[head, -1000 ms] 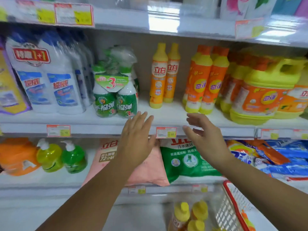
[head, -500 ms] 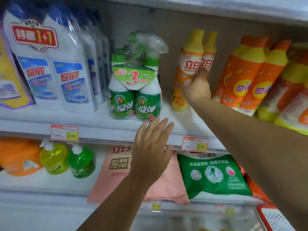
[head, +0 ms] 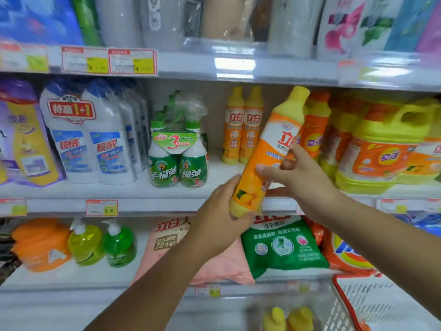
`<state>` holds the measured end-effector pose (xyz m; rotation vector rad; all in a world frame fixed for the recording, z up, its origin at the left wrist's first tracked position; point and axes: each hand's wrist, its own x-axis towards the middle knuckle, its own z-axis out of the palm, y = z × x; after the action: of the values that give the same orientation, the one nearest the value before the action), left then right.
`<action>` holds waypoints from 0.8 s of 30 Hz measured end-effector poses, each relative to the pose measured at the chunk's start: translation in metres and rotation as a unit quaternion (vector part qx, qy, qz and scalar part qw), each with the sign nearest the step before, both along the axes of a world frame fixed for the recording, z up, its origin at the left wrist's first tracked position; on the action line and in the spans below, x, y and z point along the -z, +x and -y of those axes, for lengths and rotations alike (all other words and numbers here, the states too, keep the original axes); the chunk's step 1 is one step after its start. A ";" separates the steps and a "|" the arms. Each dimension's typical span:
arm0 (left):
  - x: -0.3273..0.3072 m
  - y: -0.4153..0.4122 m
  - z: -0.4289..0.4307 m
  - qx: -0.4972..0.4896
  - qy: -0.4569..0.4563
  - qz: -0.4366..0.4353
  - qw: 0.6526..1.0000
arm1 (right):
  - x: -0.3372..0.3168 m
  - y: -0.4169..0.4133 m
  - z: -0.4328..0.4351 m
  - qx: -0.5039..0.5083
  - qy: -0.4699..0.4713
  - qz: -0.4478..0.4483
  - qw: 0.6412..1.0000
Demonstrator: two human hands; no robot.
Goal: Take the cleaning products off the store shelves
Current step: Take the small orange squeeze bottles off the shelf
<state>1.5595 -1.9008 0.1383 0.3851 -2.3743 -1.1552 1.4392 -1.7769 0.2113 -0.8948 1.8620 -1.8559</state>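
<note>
Between both hands the bottle [head: 274, 139] tilts, cap up-right: left hand [head: 214, 220] grips its base, right hand [head: 298, 175] pinches its middle (basket [head: 348, 304] below-right).

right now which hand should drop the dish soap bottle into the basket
Probably right: the right hand holds the dish soap bottle mid-body, and the basket lies below that arm.

Glossy plastic dish-soap bottle [head: 267, 149] with a smooth printed label; white shelf [head: 59, 206] looks matt-painted metal.
</note>
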 end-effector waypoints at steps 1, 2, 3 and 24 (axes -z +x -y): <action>-0.006 0.005 -0.014 0.035 0.041 0.007 0.999 | -0.001 0.008 -0.019 -0.018 0.011 -0.009 1.000; -0.008 0.009 -0.027 0.057 0.070 0.013 0.996 | -0.004 0.014 -0.039 -0.037 0.027 -0.018 0.999; -0.010 0.013 -0.041 0.068 0.087 0.027 0.993 | -0.006 0.019 -0.057 -0.058 0.043 -0.020 0.997; -0.006 0.036 -0.178 0.168 0.185 0.115 0.961 | -0.002 0.031 -0.210 -0.036 -0.048 0.087 0.994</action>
<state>1.5955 -1.7226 0.1438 0.2493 -2.4814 -1.8124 1.4702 -1.5671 0.2132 -0.7920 1.6277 -1.9276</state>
